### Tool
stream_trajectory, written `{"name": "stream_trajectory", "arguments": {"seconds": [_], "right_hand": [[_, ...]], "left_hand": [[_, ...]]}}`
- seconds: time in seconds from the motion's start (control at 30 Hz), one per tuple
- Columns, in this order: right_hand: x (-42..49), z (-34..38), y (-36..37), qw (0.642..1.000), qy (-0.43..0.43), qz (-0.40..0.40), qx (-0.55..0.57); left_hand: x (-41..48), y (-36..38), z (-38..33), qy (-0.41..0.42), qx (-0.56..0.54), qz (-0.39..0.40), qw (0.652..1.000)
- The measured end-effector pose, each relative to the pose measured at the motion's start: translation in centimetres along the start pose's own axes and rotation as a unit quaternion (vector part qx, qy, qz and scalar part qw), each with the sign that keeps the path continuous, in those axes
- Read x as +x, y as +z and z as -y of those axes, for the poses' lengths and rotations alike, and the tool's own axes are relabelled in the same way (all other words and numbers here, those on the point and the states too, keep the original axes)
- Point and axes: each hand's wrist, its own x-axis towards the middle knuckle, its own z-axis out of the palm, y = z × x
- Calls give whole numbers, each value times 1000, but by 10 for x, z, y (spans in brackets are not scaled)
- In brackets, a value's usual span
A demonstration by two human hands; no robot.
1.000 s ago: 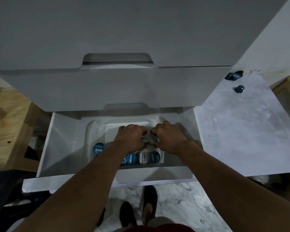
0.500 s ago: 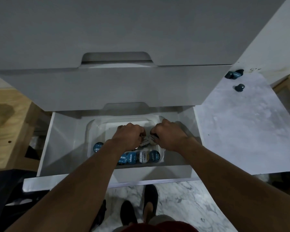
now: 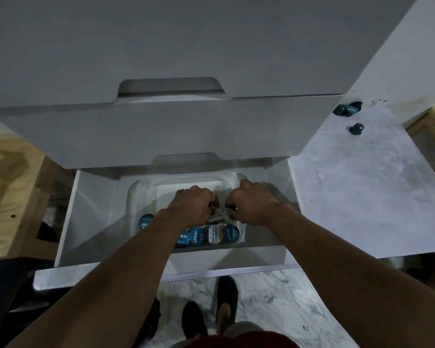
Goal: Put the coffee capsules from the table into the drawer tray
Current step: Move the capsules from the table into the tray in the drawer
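A clear plastic tray [image 3: 146, 187] sits inside the open white bottom drawer [image 3: 93, 222]. Several coffee capsules lie in it: a row of blue ones [image 3: 196, 236] and a white one [image 3: 214, 235] along the near wall, another blue one [image 3: 145, 221] at the left. My left hand [image 3: 192, 205] and my right hand [image 3: 255, 205] are both down in the tray, fingers curled, each pinching a light-lidded capsule; the two capsules [image 3: 221, 215] meet between my hands. On the grey table at the far right remain dark blue capsules: a pair [image 3: 347, 109] and a single one [image 3: 356, 128].
The shut drawer fronts [image 3: 161, 126] above overhang the open drawer. A grey table top [image 3: 362, 197] extends to the right, wooden furniture [image 3: 13, 184] stands to the left. My feet in dark shoes [image 3: 226, 295] stand on the marble floor below the drawer front.
Both hands have stayed in the tray and shifted slightly back and apart; the capsules between them have tilted and settled lower.
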Motion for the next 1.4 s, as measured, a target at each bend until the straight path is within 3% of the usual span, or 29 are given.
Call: {"name": "stream_trajectory", "arguments": {"seconds": [0.47,0.63,0.73,0.93,1.1,1.4], "right_hand": [[-1,-2,1,1000,-17,-9,12],[3,-9,5,999,-11,-18,40],[5,-14,1,998,-8,-51,48],[-12,-16,-17,988,21,-146,50],[-47,-14,-25,976,57,-209,40],[-145,-31,-25,952,131,-275,20]], "left_hand": [[-4,2,-2,-10,-12,-6,1000],[-6,-3,-4,-26,-30,-48,998],[-11,-13,-7,-49,-48,-119,990],[-38,-34,-17,-59,27,-222,973],[-67,-44,-34,-27,79,-271,959],[-108,-39,-124,53,54,-310,948]]}}
